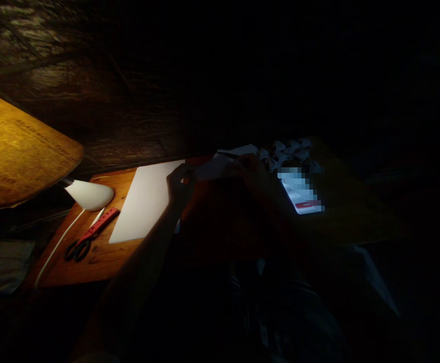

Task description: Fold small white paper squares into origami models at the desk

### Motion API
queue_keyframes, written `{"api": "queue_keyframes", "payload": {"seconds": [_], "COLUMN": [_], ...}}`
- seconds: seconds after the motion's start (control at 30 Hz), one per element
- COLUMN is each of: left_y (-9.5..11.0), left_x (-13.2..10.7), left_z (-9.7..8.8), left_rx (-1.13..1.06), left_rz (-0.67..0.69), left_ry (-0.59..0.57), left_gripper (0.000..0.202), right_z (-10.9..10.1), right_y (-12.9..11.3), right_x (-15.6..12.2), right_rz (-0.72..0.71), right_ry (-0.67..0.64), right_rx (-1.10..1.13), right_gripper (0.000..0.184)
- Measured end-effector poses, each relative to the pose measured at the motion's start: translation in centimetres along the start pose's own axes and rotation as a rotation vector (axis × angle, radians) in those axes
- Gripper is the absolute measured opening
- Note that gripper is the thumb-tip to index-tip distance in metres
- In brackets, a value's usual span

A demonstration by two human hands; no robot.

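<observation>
A small sheet of paper (212, 169) is stretched between my two hands above the wooden table. My left hand (181, 182) is closed on its left edge, thumb and fingers pinched together. At the paper's other end my right hand (248, 169) is closed too, though deep shadow hides much of its fingers. Beside and partly behind my left wrist lies a stack of white paper (146, 201). More white sheets (238, 150) rest behind my right hand. Several small folded or crumpled paper pieces (293, 151) are gathered at the back right.
A lamp with a yellow shade (23, 156) and white base (91, 195) stands at the left. Near it lie black-handled scissors (78, 250) with a red perforated strip (99, 225), and a white cable (59, 244). A lit phone (301, 191) lies right. A dark wall (72, 101) backs the table.
</observation>
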State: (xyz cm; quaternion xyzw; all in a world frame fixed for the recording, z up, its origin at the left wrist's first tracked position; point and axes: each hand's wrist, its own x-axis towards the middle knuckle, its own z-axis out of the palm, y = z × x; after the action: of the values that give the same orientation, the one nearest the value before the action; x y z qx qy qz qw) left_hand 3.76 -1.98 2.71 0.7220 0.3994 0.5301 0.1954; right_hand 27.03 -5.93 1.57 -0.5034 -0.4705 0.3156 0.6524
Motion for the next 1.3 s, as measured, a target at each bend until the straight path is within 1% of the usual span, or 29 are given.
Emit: {"api": "queue_keyframes", "payload": {"seconds": [0.07,0.13,0.3,0.4,0.5,0.57,0.63,0.67,0.73,0.8,0.83,0.9,0.97,1.0,1.07,1.13,1.2,1.3], "left_y": [-0.1,-0.1,0.0,0.3,0.6,0.8,0.9,0.8,0.3,-0.3,-0.7,-1.2,-1.3,-1.2,-0.7,-0.1,0.4,0.5], "left_x": [0.1,0.0,-0.1,-0.3,-0.5,-0.6,-0.6,-0.6,-0.5,-0.3,-0.2,-0.1,0.0,-0.1,-0.2,-0.3,-0.2,-0.1], "left_z": [-0.3,-0.4,-0.5,-0.5,-0.5,-0.4,-0.3,-0.3,-0.1,0.1,0.3,0.7,1.0,1.0,1.0,0.8,0.6,0.4], "left_rx": [0.013,0.034,0.086,0.132,0.185,0.208,0.21,0.199,0.138,0.003,-0.097,-0.335,-0.546,-0.612,-0.659,-0.635,-0.599,-0.564], "left_rz": [0.011,0.038,0.109,0.186,0.276,0.302,0.281,0.255,0.182,0.065,-0.015,-0.215,-0.415,-0.488,-0.578,-0.635,-0.682,-0.726], "left_ry": [0.068,0.111,0.181,0.158,0.083,0.028,-0.009,-0.013,0.002,0.022,0.016,-0.048,-0.118,-0.146,-0.173,-0.189,-0.198,-0.196], "left_gripper": [0.02,0.02,0.019,0.016,0.013,0.012,0.013,0.017,0.033,0.05,0.056,0.061,0.063,0.062,0.06,0.058,0.057,0.058], "right_z": [0.1,0.2,0.4,0.3,0.1,0.2,0.3,0.4,0.5,0.5,0.4,0.2,0.0,0.0,0.0,0.0,0.0,-0.1], "right_y": [0.0,0.0,-0.7,-1.4,-1.6,-1.5,-1.3,-1.3,-1.5,-2.2,-2.6,-3.6,-4.5,-4.9,-5.4,-5.6,-5.6,-5.1], "right_x": [-0.2,-0.3,-0.5,-1.0,-1.6,-1.9,-1.9,-1.8,-1.7,-1.6,-1.7,-1.9,-2.1,-2.2,-2.4,-2.4,-2.4,-2.2], "right_rz": [-0.005,0.014,-0.02,-0.022,0.01,0.041,0.075,0.092,0.117,0.126,0.128,0.152,0.197,0.219,0.24,0.228,0.201,0.167], "right_ry": [-0.012,-0.039,-0.169,-0.268,-0.332,-0.303,-0.256,-0.243,-0.233,-0.216,-0.203,-0.171,-0.156,-0.16,-0.185,-0.212,-0.227,-0.234], "right_rx": [-0.007,-0.013,-0.044,-0.038,-0.079,-0.097,-0.091,-0.082,-0.065,-0.044,-0.034,-0.034,-0.059,-0.074,-0.101,-0.138,-0.179,-0.209], "right_gripper": [0.034,0.035,0.038,0.04,0.043,0.043,0.043,0.042,0.039,0.032,0.027,0.02,0.022,0.024,0.026,0.026,0.025,0.025]}}
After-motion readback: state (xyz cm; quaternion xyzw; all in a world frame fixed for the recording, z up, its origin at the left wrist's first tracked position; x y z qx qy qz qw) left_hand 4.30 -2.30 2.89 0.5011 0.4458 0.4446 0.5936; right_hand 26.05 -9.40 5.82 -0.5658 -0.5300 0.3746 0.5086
